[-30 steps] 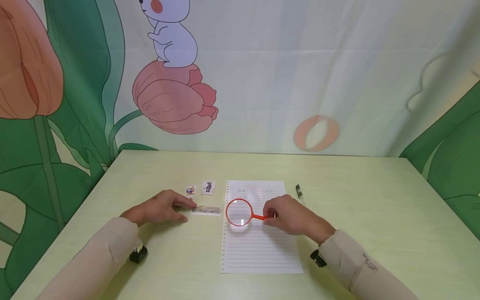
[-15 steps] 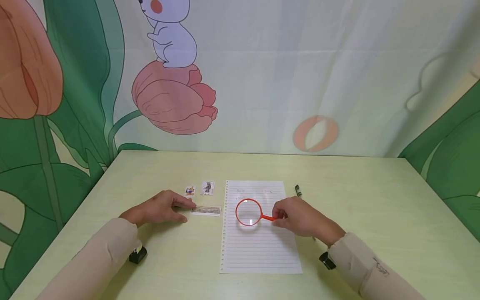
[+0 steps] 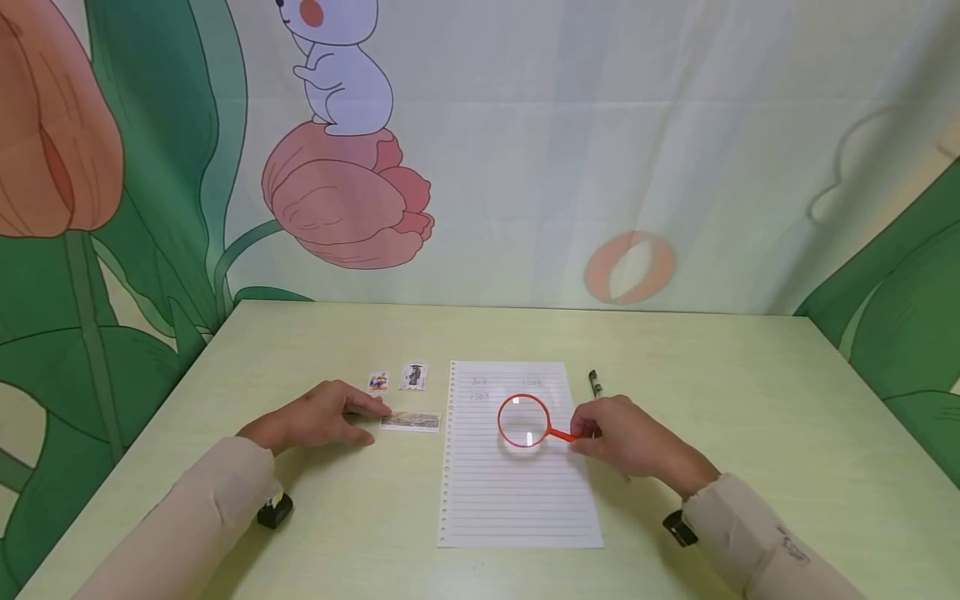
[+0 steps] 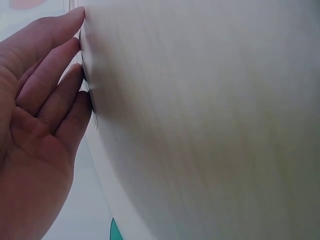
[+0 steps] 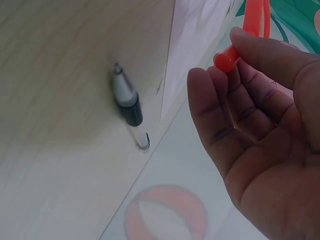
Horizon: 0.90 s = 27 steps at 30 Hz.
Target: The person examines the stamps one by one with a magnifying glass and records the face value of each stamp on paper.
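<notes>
My right hand (image 3: 626,437) pinches the red handle of a round magnifying glass (image 3: 524,421), which hovers over a lined sheet of paper (image 3: 517,500) with handwriting near its top. In the right wrist view, the thumb and fingers close on the handle end (image 5: 227,59). My left hand (image 3: 322,415) rests on the table, its fingertips at the left end of a long stamp (image 3: 409,422). Relaxed fingers (image 4: 60,97) touch the surface in the left wrist view. Behind that stamp lie two smaller ones, a colourful stamp (image 3: 378,382) and a stamp with a dark figure (image 3: 414,377).
A pen (image 3: 595,383) lies right of the paper, partly hidden by my right hand; its tip and clear barrel (image 5: 131,109) show in the right wrist view. The pale table (image 3: 720,367) ends at a printed curtain (image 3: 510,167).
My right hand has moved right with the magnifying glass, from the paper's left edge to its right half. The left hand stays in place.
</notes>
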Each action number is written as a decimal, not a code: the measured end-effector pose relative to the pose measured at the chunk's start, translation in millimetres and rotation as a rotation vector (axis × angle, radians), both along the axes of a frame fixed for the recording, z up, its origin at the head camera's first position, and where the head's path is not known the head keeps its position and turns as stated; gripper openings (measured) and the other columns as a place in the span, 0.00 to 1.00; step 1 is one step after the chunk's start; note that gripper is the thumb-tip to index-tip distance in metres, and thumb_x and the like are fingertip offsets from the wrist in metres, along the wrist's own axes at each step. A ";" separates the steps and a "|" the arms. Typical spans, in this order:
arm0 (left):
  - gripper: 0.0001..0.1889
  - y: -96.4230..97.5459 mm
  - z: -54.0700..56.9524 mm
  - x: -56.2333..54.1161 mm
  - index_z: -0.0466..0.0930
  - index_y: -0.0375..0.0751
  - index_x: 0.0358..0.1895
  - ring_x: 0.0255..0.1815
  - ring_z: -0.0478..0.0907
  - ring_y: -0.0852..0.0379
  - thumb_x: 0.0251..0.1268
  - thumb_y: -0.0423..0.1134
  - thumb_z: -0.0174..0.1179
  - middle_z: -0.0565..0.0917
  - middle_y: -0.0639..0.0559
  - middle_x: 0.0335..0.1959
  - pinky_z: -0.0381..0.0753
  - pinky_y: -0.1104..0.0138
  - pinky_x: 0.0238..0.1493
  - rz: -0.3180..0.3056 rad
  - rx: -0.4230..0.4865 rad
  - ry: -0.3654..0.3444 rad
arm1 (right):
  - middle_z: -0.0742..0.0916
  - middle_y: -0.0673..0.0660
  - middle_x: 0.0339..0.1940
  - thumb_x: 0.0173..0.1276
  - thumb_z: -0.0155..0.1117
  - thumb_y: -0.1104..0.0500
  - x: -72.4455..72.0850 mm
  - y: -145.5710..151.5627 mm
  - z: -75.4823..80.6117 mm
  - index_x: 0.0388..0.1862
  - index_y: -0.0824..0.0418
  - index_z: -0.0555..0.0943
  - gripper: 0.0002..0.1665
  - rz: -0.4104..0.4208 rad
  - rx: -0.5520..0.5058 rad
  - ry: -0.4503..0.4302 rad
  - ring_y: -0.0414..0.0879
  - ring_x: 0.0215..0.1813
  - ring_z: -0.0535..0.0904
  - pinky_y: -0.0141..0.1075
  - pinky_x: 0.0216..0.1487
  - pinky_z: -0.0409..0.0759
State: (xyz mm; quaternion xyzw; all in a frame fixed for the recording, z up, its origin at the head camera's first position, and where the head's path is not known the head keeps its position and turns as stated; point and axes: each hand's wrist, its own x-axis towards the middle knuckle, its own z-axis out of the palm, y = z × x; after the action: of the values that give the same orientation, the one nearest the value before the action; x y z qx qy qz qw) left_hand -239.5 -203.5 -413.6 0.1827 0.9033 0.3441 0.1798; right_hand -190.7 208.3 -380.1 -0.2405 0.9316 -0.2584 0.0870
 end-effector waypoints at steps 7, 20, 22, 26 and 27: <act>0.20 1.2 0.6 0.5 0.88 0.44 0.53 0.63 0.75 0.44 0.55 0.32 0.74 0.83 0.46 0.57 0.73 0.50 0.64 -0.005 -0.022 0.021 | 0.80 0.44 0.23 0.62 0.71 0.66 2.2 9.5 0.6 0.28 0.55 0.82 0.08 -0.017 -0.011 -0.007 0.40 0.28 0.72 0.32 0.32 0.73; 0.20 8.5 4.1 0.4 0.88 0.44 0.53 0.61 0.77 0.47 0.53 0.33 0.75 0.85 0.48 0.56 0.75 0.53 0.61 0.008 -0.097 0.038 | 0.82 0.44 0.24 0.62 0.72 0.64 5.7 29.1 -2.7 0.29 0.56 0.82 0.07 -0.076 0.003 -0.015 0.39 0.29 0.73 0.32 0.32 0.73; 0.21 9.8 4.9 0.9 0.88 0.45 0.53 0.61 0.76 0.46 0.53 0.33 0.75 0.85 0.48 0.55 0.75 0.52 0.62 0.005 -0.111 0.042 | 0.82 0.44 0.24 0.62 0.72 0.65 6.0 32.5 -2.6 0.28 0.56 0.82 0.07 -0.081 -0.001 -0.014 0.40 0.29 0.73 0.32 0.32 0.73; 0.21 11.9 7.5 2.1 0.88 0.45 0.53 0.63 0.76 0.45 0.53 0.34 0.76 0.85 0.48 0.56 0.74 0.52 0.62 -0.008 -0.138 0.056 | 0.82 0.44 0.24 0.62 0.72 0.65 6.2 38.6 -2.8 0.28 0.56 0.82 0.07 -0.091 -0.002 -0.009 0.40 0.30 0.74 0.32 0.32 0.73; 0.21 12.5 8.4 2.6 0.88 0.45 0.54 0.63 0.75 0.44 0.53 0.34 0.76 0.84 0.47 0.56 0.74 0.52 0.62 -0.008 -0.142 0.058 | 0.83 0.45 0.24 0.62 0.72 0.64 6.3 39.8 -3.1 0.29 0.56 0.82 0.07 -0.094 0.000 -0.011 0.40 0.30 0.74 0.32 0.32 0.73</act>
State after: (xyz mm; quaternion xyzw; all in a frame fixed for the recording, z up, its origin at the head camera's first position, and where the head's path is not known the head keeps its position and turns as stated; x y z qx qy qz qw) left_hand -237.0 -191.0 -405.2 0.1831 0.9295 0.2730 0.1672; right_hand -184.4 248.1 -383.1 -0.1952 0.9414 -0.2633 0.0798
